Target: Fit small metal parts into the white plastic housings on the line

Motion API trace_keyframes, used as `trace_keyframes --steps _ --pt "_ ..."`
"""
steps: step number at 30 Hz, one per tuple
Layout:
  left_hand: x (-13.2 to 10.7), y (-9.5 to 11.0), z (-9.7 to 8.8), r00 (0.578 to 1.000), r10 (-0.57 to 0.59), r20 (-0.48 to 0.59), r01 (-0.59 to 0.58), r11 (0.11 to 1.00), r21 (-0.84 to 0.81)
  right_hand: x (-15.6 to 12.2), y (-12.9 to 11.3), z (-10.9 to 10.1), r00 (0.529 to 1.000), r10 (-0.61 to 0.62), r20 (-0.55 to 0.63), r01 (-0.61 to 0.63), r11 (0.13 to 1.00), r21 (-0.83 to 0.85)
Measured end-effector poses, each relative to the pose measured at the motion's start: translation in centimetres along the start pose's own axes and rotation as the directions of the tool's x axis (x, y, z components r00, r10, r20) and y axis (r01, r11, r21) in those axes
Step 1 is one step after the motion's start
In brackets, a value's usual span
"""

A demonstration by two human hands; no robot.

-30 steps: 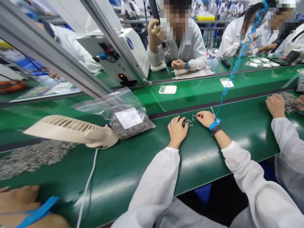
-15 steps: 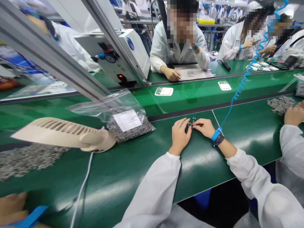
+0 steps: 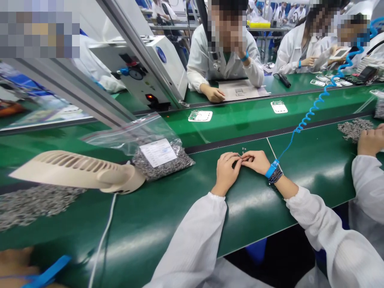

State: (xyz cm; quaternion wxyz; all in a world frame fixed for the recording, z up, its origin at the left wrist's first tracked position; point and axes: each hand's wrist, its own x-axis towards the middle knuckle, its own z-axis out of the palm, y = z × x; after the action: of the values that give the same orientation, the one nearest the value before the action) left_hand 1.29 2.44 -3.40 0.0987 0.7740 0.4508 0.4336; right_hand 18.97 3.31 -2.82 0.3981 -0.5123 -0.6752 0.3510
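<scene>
Joining fingers (image 3: 235, 159), tiny metal pieces (image 3: 243, 151) — just beyond

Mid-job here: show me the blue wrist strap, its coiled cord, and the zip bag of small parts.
Blue wrist strap (image 3: 271, 169): head view, point on the band at the wrist.
Coiled cord (image 3: 312, 108): head view, point on a blue coil.
Zip bag (image 3: 158, 153): head view, point on the white label on its front.

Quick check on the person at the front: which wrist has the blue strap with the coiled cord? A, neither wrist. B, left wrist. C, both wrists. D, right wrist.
D: the blue wrist strap sits on the wrist of the right hand, next to a beaded bracelet, with the coiled cord rising from it.
</scene>
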Motion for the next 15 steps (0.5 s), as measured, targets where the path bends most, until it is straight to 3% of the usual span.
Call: trace_keyframes --steps 8,15 --pt "0.11 -0.07 -0.12 0.999 -0.020 -0.028 0.019 0.999 -0.037 0.31 0.54 0.08 1.000 -0.006 -0.017 0.009 0.985 0.173" --pt "0.18 -0.14 -0.25 1.000 -0.006 -0.018 0.005 0.999 -0.050 0.54 0.92 0.20 1.000 0.026 -0.001 -0.025 0.974 0.226"
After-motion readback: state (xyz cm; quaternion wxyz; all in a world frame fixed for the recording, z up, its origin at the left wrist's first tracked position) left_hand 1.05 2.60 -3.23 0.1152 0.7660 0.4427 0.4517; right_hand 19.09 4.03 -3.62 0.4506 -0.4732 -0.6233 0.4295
